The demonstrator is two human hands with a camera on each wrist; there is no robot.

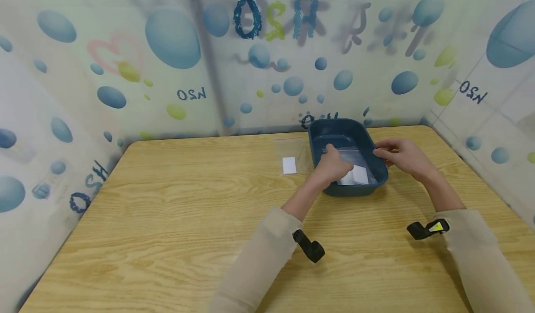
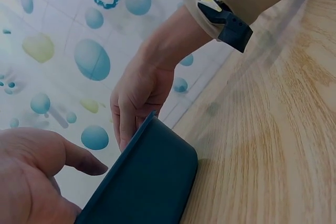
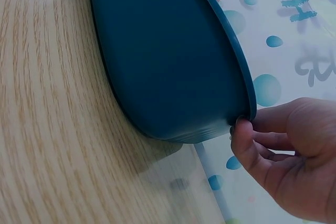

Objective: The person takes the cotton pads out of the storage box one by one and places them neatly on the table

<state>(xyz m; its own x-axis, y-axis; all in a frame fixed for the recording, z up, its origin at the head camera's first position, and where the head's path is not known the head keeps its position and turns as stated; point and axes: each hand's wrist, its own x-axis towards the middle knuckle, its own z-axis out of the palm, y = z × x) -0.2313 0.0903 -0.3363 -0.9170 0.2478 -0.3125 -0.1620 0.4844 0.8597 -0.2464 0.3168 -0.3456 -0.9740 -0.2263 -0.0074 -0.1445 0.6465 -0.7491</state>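
Left hand, fingers parted, no grip visible, hovers beside clear plastic bags to its right; right hand pinches a dark-blue rectangular plastic bin by its rim.

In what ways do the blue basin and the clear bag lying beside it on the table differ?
The basin is opaque dark blue; the bag is transparent, with a white square showing. The basin is larger and deep, while the bag is smaller and lies flat. The right hand pinches the basin, whereas no hand holds the bag. Both rest on the wooden table.
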